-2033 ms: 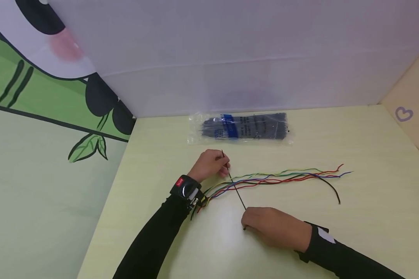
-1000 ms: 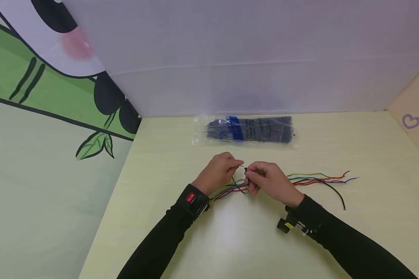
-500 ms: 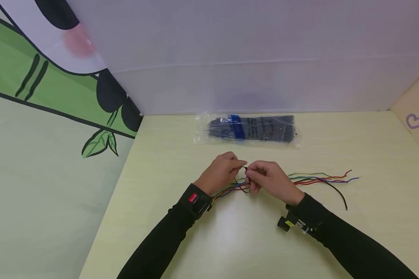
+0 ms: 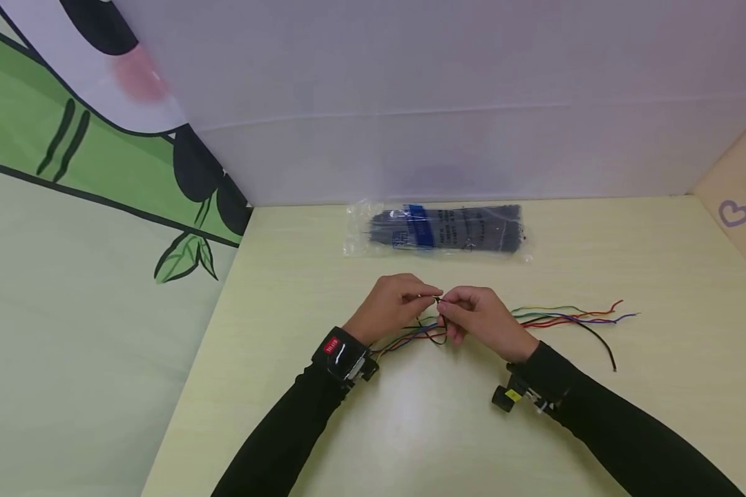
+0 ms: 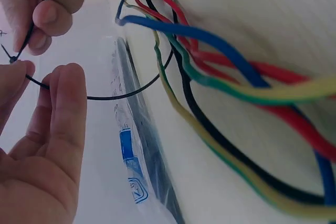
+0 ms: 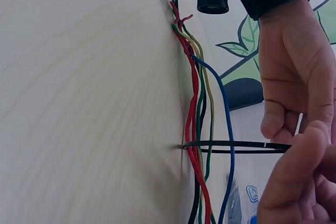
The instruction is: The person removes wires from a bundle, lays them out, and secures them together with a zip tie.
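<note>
A thin black cable tie (image 6: 236, 144) loops round a bundle of coloured wires (image 4: 572, 319), red, blue, green, yellow and black, lying on the table. My left hand (image 4: 394, 304) pinches one end of the tie between thumb and forefinger. Opposite it, the fingertips of my right hand (image 4: 488, 321) pinch the other end. Both sets of fingertips almost meet just over the bundle. In the left wrist view, the tie's small head (image 5: 14, 59) sits right at the left fingertips, a thin tip poking out past it. The loop hangs loose, and my right hand covers the bundle's middle in the head view.
Behind the hands lies a clear plastic bag (image 4: 454, 228) of dark cable ties with a blue label. A pale wall (image 4: 472, 152) rises at the table's back edge. The wires' loose ends spread to the right, with one black end (image 4: 613, 366) curving toward the front.
My right hand has come up from the front with its end of the tie, bending the straight strip into a loop. Lately my left fingertips have edged right, closer to the right ones.
</note>
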Motion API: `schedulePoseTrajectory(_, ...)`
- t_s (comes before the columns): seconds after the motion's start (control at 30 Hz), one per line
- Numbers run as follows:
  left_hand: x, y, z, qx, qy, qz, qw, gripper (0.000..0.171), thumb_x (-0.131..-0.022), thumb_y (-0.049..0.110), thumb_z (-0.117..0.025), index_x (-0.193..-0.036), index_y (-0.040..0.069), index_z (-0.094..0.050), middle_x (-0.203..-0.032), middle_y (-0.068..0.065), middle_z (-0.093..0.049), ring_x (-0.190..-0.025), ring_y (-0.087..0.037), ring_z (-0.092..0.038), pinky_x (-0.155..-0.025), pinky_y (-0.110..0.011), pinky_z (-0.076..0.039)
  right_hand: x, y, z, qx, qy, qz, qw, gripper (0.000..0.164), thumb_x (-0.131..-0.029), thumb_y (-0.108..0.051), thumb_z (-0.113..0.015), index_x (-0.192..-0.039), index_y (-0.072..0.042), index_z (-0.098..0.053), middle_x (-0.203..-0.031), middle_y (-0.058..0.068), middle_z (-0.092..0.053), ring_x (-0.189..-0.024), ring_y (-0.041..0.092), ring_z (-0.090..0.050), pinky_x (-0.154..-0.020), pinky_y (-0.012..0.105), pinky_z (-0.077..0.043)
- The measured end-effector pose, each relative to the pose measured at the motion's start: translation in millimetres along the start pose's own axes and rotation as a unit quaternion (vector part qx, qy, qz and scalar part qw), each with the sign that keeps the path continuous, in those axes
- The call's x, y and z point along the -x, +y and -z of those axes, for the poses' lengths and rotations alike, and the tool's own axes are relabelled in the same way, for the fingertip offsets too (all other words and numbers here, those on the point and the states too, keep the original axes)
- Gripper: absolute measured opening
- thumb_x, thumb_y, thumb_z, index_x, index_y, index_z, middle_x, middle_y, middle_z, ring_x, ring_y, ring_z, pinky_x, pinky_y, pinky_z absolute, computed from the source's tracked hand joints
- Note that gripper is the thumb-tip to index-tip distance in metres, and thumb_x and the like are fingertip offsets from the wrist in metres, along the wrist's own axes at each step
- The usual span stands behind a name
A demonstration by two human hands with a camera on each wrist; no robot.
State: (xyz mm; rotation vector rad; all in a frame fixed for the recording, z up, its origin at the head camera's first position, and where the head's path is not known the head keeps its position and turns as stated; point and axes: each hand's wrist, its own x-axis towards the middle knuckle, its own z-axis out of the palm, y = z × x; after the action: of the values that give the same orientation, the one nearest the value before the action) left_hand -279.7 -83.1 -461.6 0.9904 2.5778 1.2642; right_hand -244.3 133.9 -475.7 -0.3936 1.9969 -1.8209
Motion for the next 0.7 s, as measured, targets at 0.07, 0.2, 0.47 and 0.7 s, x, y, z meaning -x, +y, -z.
schedulePoseTrajectory(0.07, 0.2, -0.5, 0.5, 0.029, -0.003, 0.008, 0.9995, 0.023, -0.096, 0.015, -0.063, -0.115, 0.019, -0.074, -0.098, 0.004, -0.071, -0.077, -0.007, -0.057, -0.067, -0.023, -0.047, -1, 0, 0, 0.002, 0.001, -0.007, 1.0, 0.036, -0.101, -0.025, -0.056, -0.109, 0.009, -0.059, -0.082, 0.021, -0.064, -0.076, 0.045, -0.058, -0.064, 0.041, -0.057)
schedulePoseTrajectory(0.2, 0.8, 0.1, 1.1, 0.07, -0.007, 0.029, 0.9971, 0.022, -0.096, 0.018, -0.064, -0.115, 0.02, -0.074, -0.099, 0.005, -0.071, -0.08, -0.007, -0.061, -0.07, -0.023, -0.051, -2, 1, 0, 0.0, 0.003, -0.017, 1.0, 0.038, -0.1, -0.026, -0.056, -0.11, 0.01, -0.058, -0.079, 0.017, -0.064, -0.072, 0.042, -0.059, -0.063, 0.039, -0.057)
schedulePoseTrajectory(0.47, -0.2, 0.0, 0.8, 0.054, -0.002, 0.033, 0.998, 0.017, -0.096, 0.017, -0.064, -0.107, 0.02, -0.077, -0.094, 0.007, -0.07, -0.075, -0.008, -0.058, -0.066, -0.024, -0.05, 4, 0, 9, 0.046, 0.021, -0.003, 0.999, 0.031, -0.099, -0.025, -0.059, -0.113, 0.003, -0.06, -0.085, 0.024, -0.063, -0.076, 0.044, -0.061, -0.063, 0.041, -0.057)
schedulePoseTrajectory(0.7, -3.0, 2.2, 0.3, 0.011, -0.016, 0.056, 0.9983, 0.019, -0.096, 0.019, -0.064, -0.11, 0.017, -0.076, -0.095, 0.007, -0.07, -0.08, -0.007, -0.06, -0.069, -0.023, -0.051, 20, -6, 34, 0.272, 0.107, 0.117, 0.949, 0.013, -0.093, -0.013, -0.066, -0.106, -0.016, -0.068, -0.091, 0.005, -0.068, -0.061, 0.013, -0.057, -0.056, 0.026, -0.046)
